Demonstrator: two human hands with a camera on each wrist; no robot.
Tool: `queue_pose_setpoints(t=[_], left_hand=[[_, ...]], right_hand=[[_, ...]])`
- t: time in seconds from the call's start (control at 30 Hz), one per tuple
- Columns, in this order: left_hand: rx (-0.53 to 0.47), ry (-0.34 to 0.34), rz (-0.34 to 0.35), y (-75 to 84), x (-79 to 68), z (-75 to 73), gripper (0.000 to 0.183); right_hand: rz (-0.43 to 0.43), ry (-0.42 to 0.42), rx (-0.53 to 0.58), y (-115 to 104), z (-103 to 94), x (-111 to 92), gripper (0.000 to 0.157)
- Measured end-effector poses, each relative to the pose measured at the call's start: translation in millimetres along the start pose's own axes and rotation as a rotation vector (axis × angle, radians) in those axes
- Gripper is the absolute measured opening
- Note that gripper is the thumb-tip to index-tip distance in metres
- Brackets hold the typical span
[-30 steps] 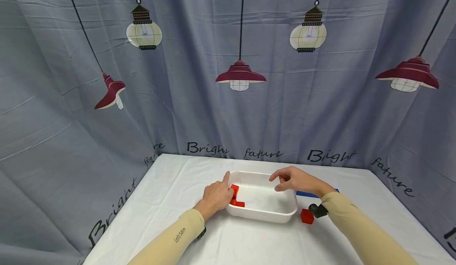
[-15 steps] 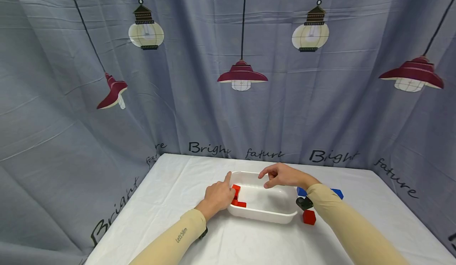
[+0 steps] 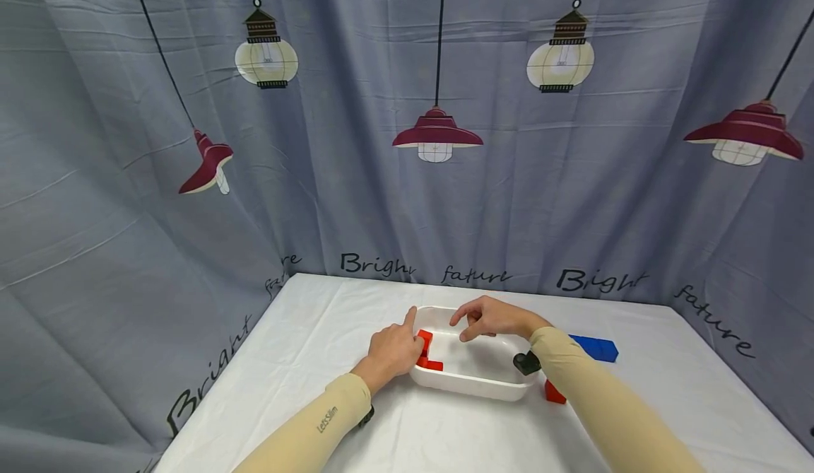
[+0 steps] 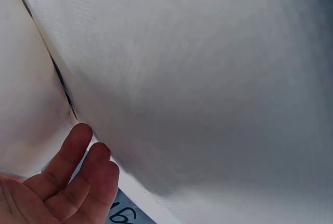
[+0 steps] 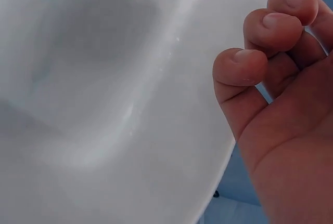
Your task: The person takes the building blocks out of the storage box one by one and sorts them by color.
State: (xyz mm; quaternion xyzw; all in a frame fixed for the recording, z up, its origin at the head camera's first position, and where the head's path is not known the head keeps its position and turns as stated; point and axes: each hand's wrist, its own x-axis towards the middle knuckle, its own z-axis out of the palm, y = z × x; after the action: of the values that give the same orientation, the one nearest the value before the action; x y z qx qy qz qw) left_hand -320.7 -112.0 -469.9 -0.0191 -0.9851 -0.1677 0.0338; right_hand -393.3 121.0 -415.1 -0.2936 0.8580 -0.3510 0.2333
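A white rectangular tray (image 3: 470,386) stands on the table, with red blocks (image 3: 435,365) at the left end inside it. My left hand (image 3: 391,351) holds that left end by the rim, thumb over the inside and index finger pointing along the edge. In the left wrist view, its other fingers (image 4: 96,182) lie against the outer wall. Above the tray's far part hovers my right hand (image 3: 492,317), thumb and index finger apart with nothing between them. The right wrist view shows its remaining fingers (image 5: 244,68) loosely bent beside the tray wall (image 5: 182,104).
Right of the tray lies a blue block (image 3: 594,348), partly covered by the right sleeve (image 3: 604,395). A red block (image 3: 554,392) sits near the tray's front right corner, also partly hidden by that sleeve. Behind the white-covered table (image 3: 331,303) hangs a grey-blue curtain (image 3: 356,197).
My right hand has moved left over the tray, and its sleeve now covers part of the red block on the table. The left hand stays at the tray's left end.
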Motion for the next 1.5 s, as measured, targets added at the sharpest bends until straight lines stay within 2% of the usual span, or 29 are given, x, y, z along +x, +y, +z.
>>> queue_pose_setpoints(t=[0.3, 0.67, 1.0, 1.5], left_hand=[[-0.004, -0.006, -0.010, 0.9, 1.3, -0.6, 0.066], [-0.006, -0.006, 0.000, 1.5, 1.4, 0.6, 0.066], [0.000, 0.005, 0.014, 0.8, 0.3, -0.5, 0.065], [-0.007, -0.010, 0.001, 1.7, 1.0, 0.4, 0.066]], right_hand=[[0.004, -0.072, 0.021, 4, 12.5, 12, 0.030], [0.040, -0.142, -0.025, 12, 29.2, 26, 0.027], [0.051, -0.158, -0.047, 10, 43.0, 29, 0.019], [0.019, -0.132, 0.004, 17, 42.5, 28, 0.016]])
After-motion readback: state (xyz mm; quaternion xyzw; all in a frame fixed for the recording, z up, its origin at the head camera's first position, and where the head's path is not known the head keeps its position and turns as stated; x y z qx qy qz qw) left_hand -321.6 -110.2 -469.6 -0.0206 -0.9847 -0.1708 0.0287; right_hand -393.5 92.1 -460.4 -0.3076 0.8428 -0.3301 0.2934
